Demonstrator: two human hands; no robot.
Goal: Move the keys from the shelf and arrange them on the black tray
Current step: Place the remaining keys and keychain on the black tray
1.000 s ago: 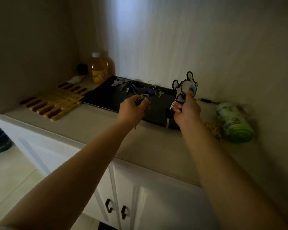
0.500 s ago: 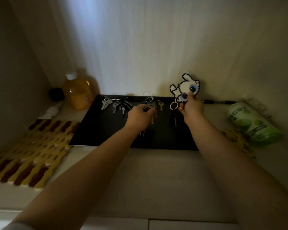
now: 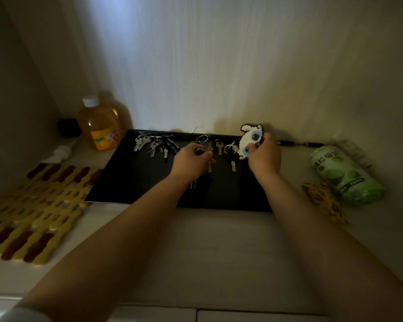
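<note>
A black tray [image 3: 135,180] lies on the pale shelf against the back wall. A bunch of silver keys [image 3: 155,145] rests at its far left, and a single key [image 3: 219,146] lies near the far edge. My left hand [image 3: 191,162] is closed on a small set of keys on a ring over the tray's middle, with key blades hanging below it. My right hand [image 3: 264,154] grips a white pixel-bead dog keychain [image 3: 249,141] low over the tray's far right; its ring and a dark-headed key [image 3: 232,162] touch the tray.
An orange bottle with a white cap [image 3: 99,126] stands left of the tray. A yellow and brown slatted mat [image 3: 30,212] covers the left of the shelf. A green wrapped roll [image 3: 344,175] and a yellow patterned pouch [image 3: 323,201] lie at the right. A dark pen [image 3: 296,143] lies along the wall.
Both hands have come down and forward over the tray. The dog keychain, held upright before, now tilts low with its key on the tray. The view has moved closer.
</note>
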